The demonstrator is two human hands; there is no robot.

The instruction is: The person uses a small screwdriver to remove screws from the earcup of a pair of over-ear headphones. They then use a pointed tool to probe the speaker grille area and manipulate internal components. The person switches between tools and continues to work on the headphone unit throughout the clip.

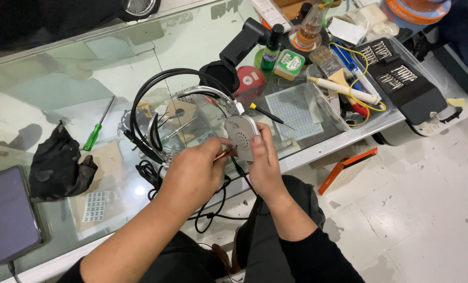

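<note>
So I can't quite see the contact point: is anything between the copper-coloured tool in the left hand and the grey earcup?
Nothing visible does. The left hand holds the copper-coloured tool with its tip at the grey earcup, which the right hand grips.

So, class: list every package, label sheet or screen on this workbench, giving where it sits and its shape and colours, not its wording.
Phone: far left on the glass, dark rectangular screen, unlit.
Sticker sheet: beside the phone, small white rectangle with dark marks.
Grid sheet: centre right, pale rectangle of tiny squares.
Green tin: behind it, square, green with white label.
Orange box: on the floor, flat, orange and black.
</note>
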